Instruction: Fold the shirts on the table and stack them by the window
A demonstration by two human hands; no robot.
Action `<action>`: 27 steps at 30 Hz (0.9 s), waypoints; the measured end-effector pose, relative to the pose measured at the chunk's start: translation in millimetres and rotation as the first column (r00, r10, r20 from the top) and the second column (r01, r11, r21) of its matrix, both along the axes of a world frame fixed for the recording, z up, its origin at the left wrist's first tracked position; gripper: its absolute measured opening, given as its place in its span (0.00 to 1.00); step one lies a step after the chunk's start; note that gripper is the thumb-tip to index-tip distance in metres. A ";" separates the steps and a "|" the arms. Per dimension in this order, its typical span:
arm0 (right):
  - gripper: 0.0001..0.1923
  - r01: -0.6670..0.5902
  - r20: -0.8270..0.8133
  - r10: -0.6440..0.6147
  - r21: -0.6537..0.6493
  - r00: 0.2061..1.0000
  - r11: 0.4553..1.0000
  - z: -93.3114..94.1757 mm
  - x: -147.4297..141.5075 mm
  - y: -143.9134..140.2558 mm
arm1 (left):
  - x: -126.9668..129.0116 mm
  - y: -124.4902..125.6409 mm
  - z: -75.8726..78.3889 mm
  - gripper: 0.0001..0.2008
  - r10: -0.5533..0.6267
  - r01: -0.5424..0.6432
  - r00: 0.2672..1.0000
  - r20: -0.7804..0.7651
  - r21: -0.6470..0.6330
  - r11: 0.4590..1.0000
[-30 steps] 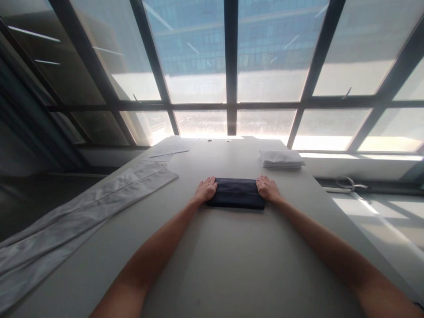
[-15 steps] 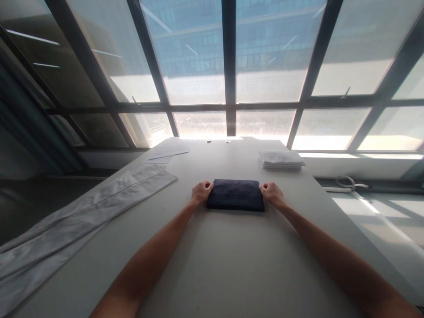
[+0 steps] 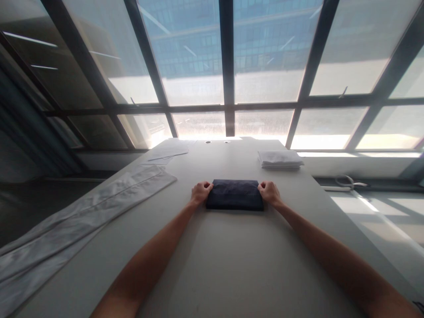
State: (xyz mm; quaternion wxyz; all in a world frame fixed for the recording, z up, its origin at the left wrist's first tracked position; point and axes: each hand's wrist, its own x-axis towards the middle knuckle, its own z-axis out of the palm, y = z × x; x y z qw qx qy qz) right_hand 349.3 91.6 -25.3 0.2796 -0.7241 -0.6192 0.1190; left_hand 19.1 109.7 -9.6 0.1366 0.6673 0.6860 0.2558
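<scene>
Dark folded cloth (image 3: pixel 235 194) lies flat mid-desk (image 3: pixel 232 265), squared up, well out in front of me. My left hand (image 3: pixel 200 192) is at its left short edge, my right hand (image 3: pixel 270 192) at its right short edge, both arms stretched out. Fingers on both hands look curled in and pinching the cloth's end edges, thumbs on top; whether they go under the bottom layer I cannot tell, too small. Around it: stack of white folded cloths (image 3: pixel 280 159) far right near the window (image 3: pixel 228 79), well apart from the dark one; long white fabric strip (image 3: pixel 82 221) running down the left side of the desk; loose papers (image 3: pixel 168 151) far left corner; a cable (image 3: pixel 347 182) on the sill to the right. Risk as I judge it: if my fingers catch only the upper layers, the fold could sag open or slide apart when it leaves the desk. Uneven pull between the two hands could skew the stack of layers. Smooth desk, so a push instead of a pinch could shove the cloth forward and wrinkle it.
</scene>
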 end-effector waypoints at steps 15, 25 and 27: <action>0.17 0.005 0.131 -0.002 -0.023 0.991 1.000 10.9 -4.3 -11.3 | 8.2 -4.1 3.3 0.12 0.010 -0.004 0.999 -0.053 0.110 0.994; 0.32 -0.519 0.269 0.503 -0.014 0.822 0.855 9.0 -66.1 -25.1 | 62.2 -30.0 -9.0 0.28 -0.473 0.492 0.818 -0.327 -0.026 0.870; 0.34 -0.492 0.281 0.492 -0.075 0.824 0.867 2.7 -64.2 -22.4 | 58.6 -27.5 -10.8 0.30 -0.467 0.476 0.822 -0.324 -0.057 0.877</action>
